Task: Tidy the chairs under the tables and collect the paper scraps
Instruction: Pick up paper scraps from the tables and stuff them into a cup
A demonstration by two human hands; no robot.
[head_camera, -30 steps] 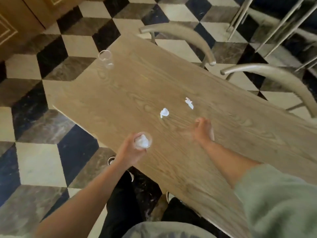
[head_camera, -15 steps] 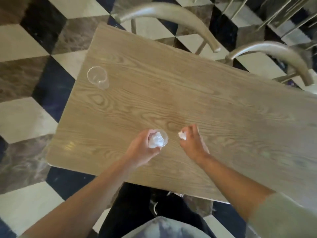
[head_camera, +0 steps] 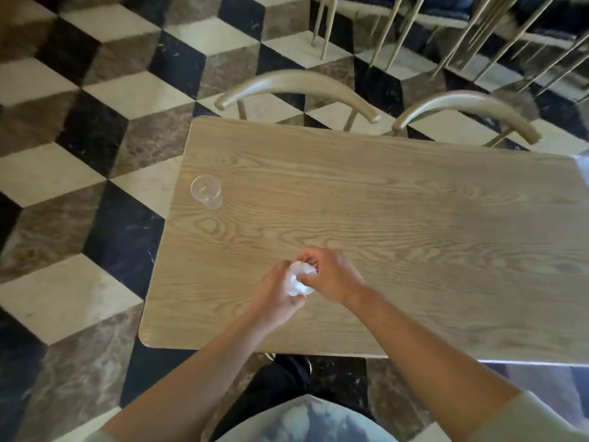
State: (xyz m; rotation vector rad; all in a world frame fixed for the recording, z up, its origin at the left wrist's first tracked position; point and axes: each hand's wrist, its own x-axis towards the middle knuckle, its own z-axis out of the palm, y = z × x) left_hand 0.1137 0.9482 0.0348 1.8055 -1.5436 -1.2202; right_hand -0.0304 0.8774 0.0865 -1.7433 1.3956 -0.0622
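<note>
Head view: the left hand (head_camera: 277, 298) has its grip closed around a small clear cup (head_camera: 304, 290) held just above the tabletop (head_camera: 398, 218), while the right hand (head_camera: 331, 275) pinches crumpled white paper scraps (head_camera: 294, 279) with its fingertips and presses them into the cup's mouth. The scraps look featherlight, soft and easily squashed, so a light fingertip pinch should do, though the thin cup may buckle if squeezed hard and is best held around its wall. A second clear cup (head_camera: 206, 191) stands near the tabletop's left edge, well apart.
</note>
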